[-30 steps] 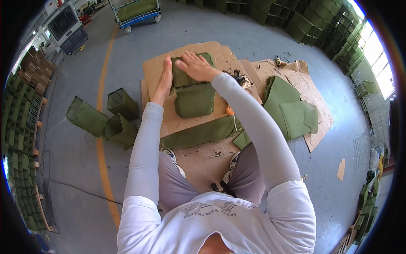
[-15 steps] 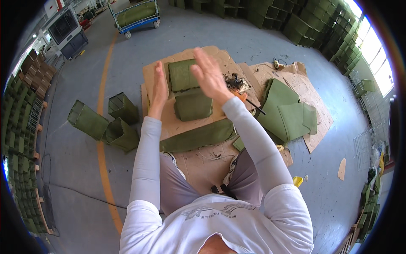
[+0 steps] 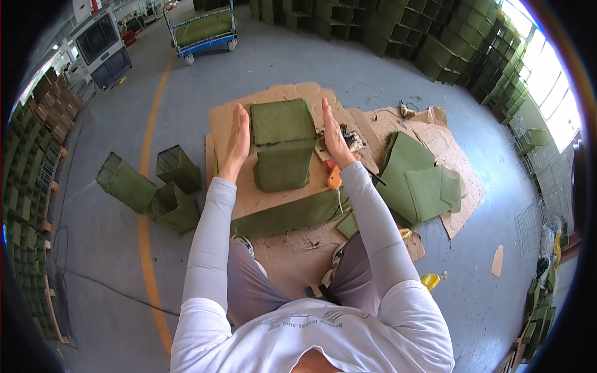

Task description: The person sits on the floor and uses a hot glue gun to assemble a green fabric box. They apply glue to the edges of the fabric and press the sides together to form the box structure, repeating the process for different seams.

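Observation:
A green felt box with dark seams along its edges lies in front of me on flattened cardboard. My left hand is beside the box's left side, fingers straight and palm turned inward. On the opposite side my right hand is held the same way, with fingers stretched. Both hands hold nothing; whether either palm touches the felt I cannot tell. Partly under my right wrist lies an orange corded tool, seemingly a glue gun. Dark, stringy residue is beyond that hand.
Several open green felt boxes stand left, by a yellow floor line. Cut green felt sheets lie right; a long felt piece lies nearest me. Farther off are a blue trolley and stacked green boxes.
My right hand has moved right, off the top of the box, down to its right side. My left hand stays by the left side.

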A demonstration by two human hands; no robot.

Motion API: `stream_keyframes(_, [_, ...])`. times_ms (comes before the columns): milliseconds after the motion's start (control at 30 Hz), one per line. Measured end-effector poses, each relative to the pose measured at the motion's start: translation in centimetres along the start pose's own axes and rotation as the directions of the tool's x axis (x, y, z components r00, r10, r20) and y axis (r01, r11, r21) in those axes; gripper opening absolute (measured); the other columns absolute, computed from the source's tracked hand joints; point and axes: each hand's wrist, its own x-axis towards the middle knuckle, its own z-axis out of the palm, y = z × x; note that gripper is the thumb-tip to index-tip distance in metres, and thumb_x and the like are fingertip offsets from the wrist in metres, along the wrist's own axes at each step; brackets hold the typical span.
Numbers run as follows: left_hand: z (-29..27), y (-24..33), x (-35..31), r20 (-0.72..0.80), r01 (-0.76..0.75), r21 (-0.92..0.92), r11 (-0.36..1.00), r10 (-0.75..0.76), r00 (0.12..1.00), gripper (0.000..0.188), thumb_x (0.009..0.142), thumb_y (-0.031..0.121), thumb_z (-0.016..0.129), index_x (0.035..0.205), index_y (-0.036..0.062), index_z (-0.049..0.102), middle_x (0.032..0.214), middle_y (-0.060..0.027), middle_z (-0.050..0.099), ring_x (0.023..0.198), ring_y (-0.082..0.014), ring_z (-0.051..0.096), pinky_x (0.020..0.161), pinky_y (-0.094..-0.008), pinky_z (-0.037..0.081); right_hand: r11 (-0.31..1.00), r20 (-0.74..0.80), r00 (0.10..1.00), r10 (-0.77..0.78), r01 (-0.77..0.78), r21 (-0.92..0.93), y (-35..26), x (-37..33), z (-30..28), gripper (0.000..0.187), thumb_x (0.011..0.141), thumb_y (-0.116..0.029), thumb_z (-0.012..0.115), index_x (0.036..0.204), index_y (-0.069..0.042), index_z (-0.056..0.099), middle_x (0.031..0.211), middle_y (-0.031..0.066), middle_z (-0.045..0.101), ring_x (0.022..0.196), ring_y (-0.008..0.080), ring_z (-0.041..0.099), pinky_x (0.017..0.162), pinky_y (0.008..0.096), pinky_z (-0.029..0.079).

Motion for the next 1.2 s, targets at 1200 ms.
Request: stream_keyframes(1200, [0.2, -2.4, 4.5, 0.037, 0.085, 0.092, 0.992, -0.089, 0.995, 0.076, 0.095, 0.059, 0.018, 0.14, 0.0011, 0.036, 0.146, -0.019, 0.033, 0.138, -0.0293, 0.026, 0.112, -0.0336, 0.02, 0.238, 0.576, 0.774, 0.262, 0.527, -0.816, -2.6, 8.2, 7.3, 0.062, 0.096, -0.047, 0.029, 0.14, -0.004, 0.033, 0.147, 0.0142, 0.032, 0.138, 0.0293, 0.025, 0.112, 0.0497, 0.02])
